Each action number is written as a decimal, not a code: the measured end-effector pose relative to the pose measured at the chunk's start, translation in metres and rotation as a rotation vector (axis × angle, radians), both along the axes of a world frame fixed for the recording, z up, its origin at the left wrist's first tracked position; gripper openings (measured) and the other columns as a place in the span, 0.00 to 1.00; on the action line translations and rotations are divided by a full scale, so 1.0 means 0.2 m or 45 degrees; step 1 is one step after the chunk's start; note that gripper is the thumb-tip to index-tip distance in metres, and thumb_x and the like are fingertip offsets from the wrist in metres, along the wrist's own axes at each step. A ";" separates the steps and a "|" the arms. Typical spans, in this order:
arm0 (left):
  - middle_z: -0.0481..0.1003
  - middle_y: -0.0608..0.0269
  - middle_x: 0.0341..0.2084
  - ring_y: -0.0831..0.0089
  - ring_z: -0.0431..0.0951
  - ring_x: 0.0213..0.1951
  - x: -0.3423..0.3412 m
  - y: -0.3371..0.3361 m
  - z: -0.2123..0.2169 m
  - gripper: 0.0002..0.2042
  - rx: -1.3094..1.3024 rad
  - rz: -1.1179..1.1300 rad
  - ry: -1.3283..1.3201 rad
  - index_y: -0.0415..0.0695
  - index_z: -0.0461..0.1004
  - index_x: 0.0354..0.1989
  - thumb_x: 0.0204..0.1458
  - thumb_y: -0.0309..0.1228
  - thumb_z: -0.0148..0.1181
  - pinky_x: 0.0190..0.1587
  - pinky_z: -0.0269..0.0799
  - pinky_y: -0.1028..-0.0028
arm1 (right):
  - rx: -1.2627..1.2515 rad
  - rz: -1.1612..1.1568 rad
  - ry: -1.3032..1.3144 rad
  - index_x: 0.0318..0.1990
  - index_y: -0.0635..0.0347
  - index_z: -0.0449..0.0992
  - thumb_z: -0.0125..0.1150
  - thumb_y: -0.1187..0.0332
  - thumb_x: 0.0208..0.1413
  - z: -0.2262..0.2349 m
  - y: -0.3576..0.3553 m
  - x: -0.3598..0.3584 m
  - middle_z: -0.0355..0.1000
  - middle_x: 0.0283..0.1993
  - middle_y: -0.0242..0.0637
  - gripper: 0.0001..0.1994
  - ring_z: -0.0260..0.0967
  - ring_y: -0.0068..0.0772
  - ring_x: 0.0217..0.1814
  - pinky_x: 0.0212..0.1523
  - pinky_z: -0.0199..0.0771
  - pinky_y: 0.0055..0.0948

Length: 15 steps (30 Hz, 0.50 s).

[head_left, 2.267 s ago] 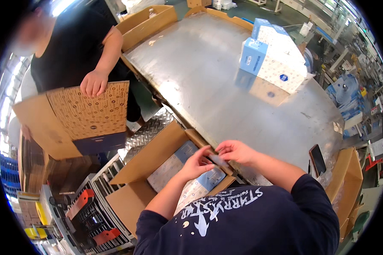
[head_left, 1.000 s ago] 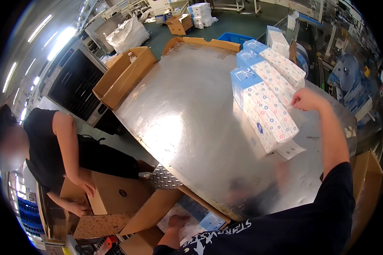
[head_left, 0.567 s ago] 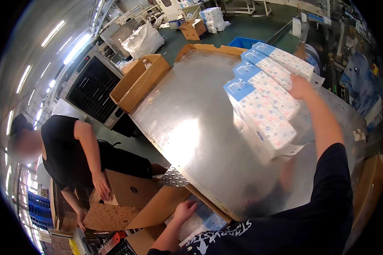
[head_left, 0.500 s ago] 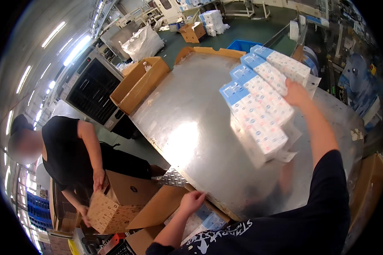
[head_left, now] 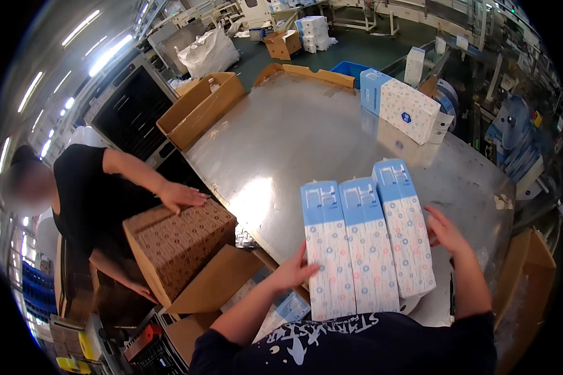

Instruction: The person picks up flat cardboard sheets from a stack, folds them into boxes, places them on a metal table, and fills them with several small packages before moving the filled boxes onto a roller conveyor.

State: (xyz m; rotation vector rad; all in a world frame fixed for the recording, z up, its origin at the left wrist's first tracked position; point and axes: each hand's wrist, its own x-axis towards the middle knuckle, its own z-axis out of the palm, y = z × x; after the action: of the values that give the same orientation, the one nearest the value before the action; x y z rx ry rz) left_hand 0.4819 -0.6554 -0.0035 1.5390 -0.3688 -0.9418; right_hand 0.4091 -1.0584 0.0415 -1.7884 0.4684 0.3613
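Three long white packs with blue ends and small pink and blue rings (head_left: pixel 372 244) lie side by side at the near edge of the metal table, close to my body. A narrow gap parts the rightmost pack from the other two at its far end. My left hand (head_left: pixel 296 270) rests against the left pack's side, its thumb over the edge and fingers loosely apart. Beside the right pack, my right hand (head_left: pixel 449 234) has its fingers stretched out, fingertips close to the pack's side. Whether they touch it, I cannot tell. One more such pack (head_left: pixel 406 109) stands farther off.
Below my left forearm is an open carton (head_left: pixel 216 281) with similar packs in it. At left, a co-worker handles a brown carton (head_left: pixel 181 240). An open cardboard box (head_left: pixel 203 112) stands at the table's left edge, another carton (head_left: pixel 525 281) at right. Machinery lines the far right.
Three packs have come from the table's far right to its near edge; one stays behind. My right hand moved nearer, and my left rose from the carton to the packs. The co-worker's carton tipped over.
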 end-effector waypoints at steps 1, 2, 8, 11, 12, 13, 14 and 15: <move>0.64 0.54 0.53 0.68 0.66 0.53 0.01 -0.03 0.00 0.29 -0.117 0.024 0.030 0.40 0.46 0.64 0.56 0.34 0.48 0.52 0.66 0.68 | 0.219 -0.008 -0.030 0.61 0.60 0.58 0.44 0.41 0.56 -0.14 0.01 0.02 0.70 0.48 0.40 0.35 0.69 0.33 0.47 0.46 0.70 0.33; 0.61 0.54 0.55 0.67 0.63 0.56 0.01 -0.05 0.03 0.31 -0.065 0.026 0.104 0.40 0.43 0.64 0.55 0.35 0.48 0.53 0.65 0.67 | 0.432 -0.018 -0.069 0.61 0.61 0.57 0.42 0.39 0.55 -0.29 0.03 0.03 0.69 0.50 0.41 0.37 0.68 0.33 0.49 0.48 0.70 0.33; 0.55 0.56 0.59 0.65 0.57 0.61 -0.18 0.10 0.03 0.39 -0.240 0.197 -0.060 0.41 0.37 0.64 0.48 0.29 0.56 0.59 0.57 0.63 | 0.818 0.228 -0.338 0.60 0.64 0.60 0.40 0.37 0.54 -0.35 0.16 0.13 0.64 0.57 0.44 0.39 0.63 0.37 0.57 0.56 0.63 0.36; 0.56 0.56 0.58 0.64 0.57 0.61 -0.31 0.19 0.09 0.42 -0.352 0.284 -0.361 0.41 0.39 0.64 0.43 0.24 0.60 0.61 0.54 0.63 | 0.980 0.321 -0.500 0.59 0.64 0.61 0.44 0.40 0.55 -0.17 0.24 0.19 0.65 0.57 0.45 0.36 0.63 0.38 0.57 0.57 0.62 0.35; 0.57 0.57 0.58 0.66 0.58 0.60 -0.35 0.23 0.08 0.40 -0.423 0.332 -0.465 0.41 0.46 0.63 0.41 0.22 0.62 0.60 0.55 0.64 | 0.999 0.354 -0.574 0.59 0.64 0.61 0.45 0.41 0.55 -0.08 0.30 0.21 0.65 0.57 0.45 0.35 0.64 0.38 0.56 0.56 0.63 0.35; 0.58 0.57 0.58 0.67 0.59 0.59 -0.38 0.26 0.13 0.39 -0.312 0.280 -0.834 0.41 0.49 0.63 0.41 0.23 0.63 0.59 0.56 0.65 | 0.976 0.387 -0.644 0.59 0.63 0.61 0.46 0.42 0.55 0.03 0.35 0.22 0.65 0.56 0.45 0.35 0.64 0.39 0.56 0.56 0.63 0.35; 0.60 0.58 0.57 0.68 0.60 0.59 -0.40 0.30 0.20 0.38 -0.183 0.220 -1.202 0.41 0.52 0.62 0.40 0.24 0.64 0.59 0.57 0.65 | 0.947 0.427 -0.717 0.59 0.63 0.61 0.47 0.43 0.54 0.12 0.42 0.24 0.65 0.56 0.45 0.34 0.64 0.39 0.56 0.55 0.63 0.35; 0.62 0.58 0.56 0.69 0.60 0.58 -0.43 0.35 0.26 0.37 -0.042 0.157 -1.570 0.41 0.54 0.61 0.40 0.25 0.65 0.59 0.57 0.66 | 0.898 0.493 -0.788 0.59 0.63 0.61 0.48 0.44 0.54 0.22 0.49 0.23 0.65 0.56 0.45 0.34 0.64 0.39 0.55 0.55 0.64 0.34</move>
State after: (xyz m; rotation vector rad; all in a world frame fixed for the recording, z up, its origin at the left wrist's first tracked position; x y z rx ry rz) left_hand 0.3957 -0.5845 0.0487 1.9341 -1.1138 0.2251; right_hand 0.4548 -0.9594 0.0862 -1.1896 -0.4146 0.1821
